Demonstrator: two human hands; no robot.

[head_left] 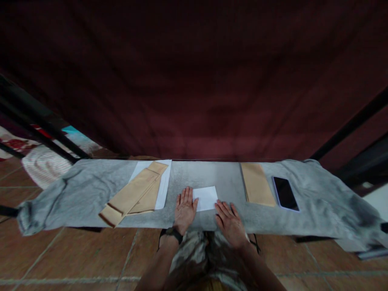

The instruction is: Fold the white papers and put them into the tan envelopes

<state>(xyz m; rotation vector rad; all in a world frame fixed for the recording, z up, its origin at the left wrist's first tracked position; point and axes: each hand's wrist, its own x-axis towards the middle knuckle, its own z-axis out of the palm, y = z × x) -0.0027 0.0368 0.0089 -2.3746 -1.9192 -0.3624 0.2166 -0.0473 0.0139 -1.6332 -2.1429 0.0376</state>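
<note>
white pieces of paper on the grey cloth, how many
2 visible: a small white rectangular paper between the left hand and right hand, and a larger white sheet partly under folded brown paper at left. More may be hidden there.

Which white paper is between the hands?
The small white paper, between left hand and right hand; the larger white sheet lies partly under brown paper.

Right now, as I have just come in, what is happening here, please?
A person's left hand and right hand lie open at opposite side edges of a small white paper on a grey cloth. To the left, folded brown paper overlaps white sheets; to the right lie another brown piece and a phone.
</note>
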